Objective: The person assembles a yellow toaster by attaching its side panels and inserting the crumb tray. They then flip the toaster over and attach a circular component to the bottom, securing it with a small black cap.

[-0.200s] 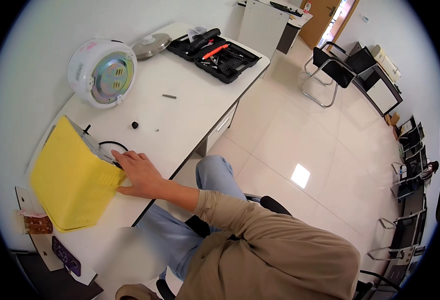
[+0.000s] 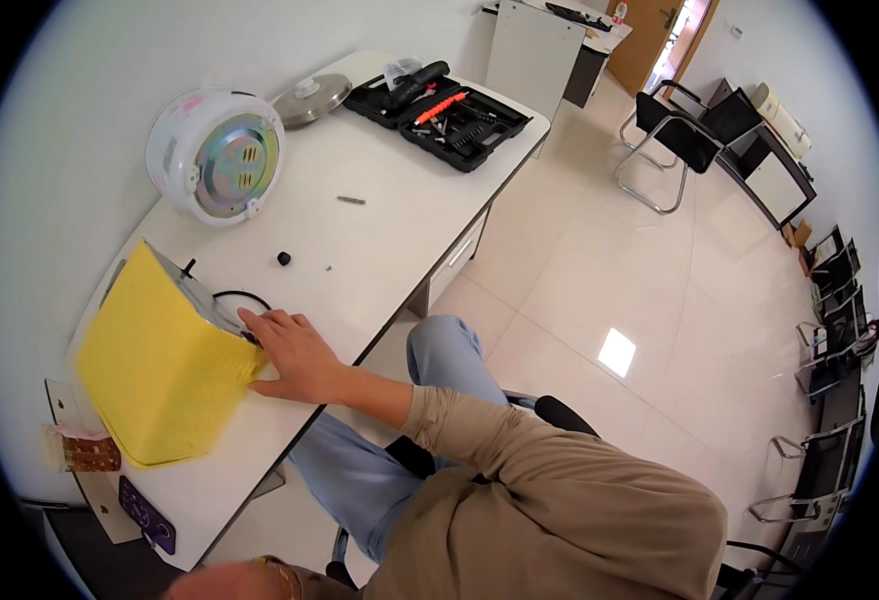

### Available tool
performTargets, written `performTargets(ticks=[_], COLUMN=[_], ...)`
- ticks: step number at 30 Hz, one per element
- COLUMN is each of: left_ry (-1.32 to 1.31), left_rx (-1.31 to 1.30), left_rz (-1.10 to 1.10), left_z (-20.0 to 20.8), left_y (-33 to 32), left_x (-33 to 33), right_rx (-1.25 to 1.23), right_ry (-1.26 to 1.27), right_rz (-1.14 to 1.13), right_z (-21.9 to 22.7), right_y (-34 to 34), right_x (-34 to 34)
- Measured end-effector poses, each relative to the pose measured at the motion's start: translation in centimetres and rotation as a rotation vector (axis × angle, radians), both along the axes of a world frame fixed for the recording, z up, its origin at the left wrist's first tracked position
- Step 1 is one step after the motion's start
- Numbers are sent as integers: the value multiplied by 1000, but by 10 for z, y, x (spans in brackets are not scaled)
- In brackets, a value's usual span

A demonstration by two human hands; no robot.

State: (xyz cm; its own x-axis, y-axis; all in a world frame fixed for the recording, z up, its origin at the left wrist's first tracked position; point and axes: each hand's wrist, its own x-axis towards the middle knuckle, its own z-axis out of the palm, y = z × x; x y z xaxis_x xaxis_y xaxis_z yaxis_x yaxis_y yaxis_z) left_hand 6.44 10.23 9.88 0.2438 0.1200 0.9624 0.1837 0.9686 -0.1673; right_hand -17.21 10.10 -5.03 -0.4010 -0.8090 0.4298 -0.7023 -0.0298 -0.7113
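A yellow box-shaped appliance stands tilted on the white table, its grey metal side facing away from me and a black cord looping out. My right hand grips its near right corner, with the fingers over the top edge and the thumb against the yellow side. What the fingertips touch is partly hidden. At the lower edge, my left hand shows only in part, blurred, with a band at the wrist; its fingers cannot be made out. Beyond the appliance lie a small black knob and a short metal bit.
An upturned white round appliance stands by the wall, next to a metal pot lid. An open black tool case holds a driver and bits. A jar and a purple phone are at the near left. Chairs stand right.
The whole view has shifted slightly, so the scene sits further right and lower. My left hand now shows at the lower edge. The right hand keeps its place on the yellow appliance.
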Motion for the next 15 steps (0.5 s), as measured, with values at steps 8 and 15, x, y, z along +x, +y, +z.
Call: performTargets(ticks=[8,15], left_ry=[-493,-663], left_rx=[1149,1317], left_rz=[657,270], left_z=[-157,-164], left_y=[-87,-91], left_x=[10,0], right_rx=[59,86], right_ry=[-12,-6], right_rz=[11,43], right_z=[5,7], right_y=[2,1], right_x=[-1,-3])
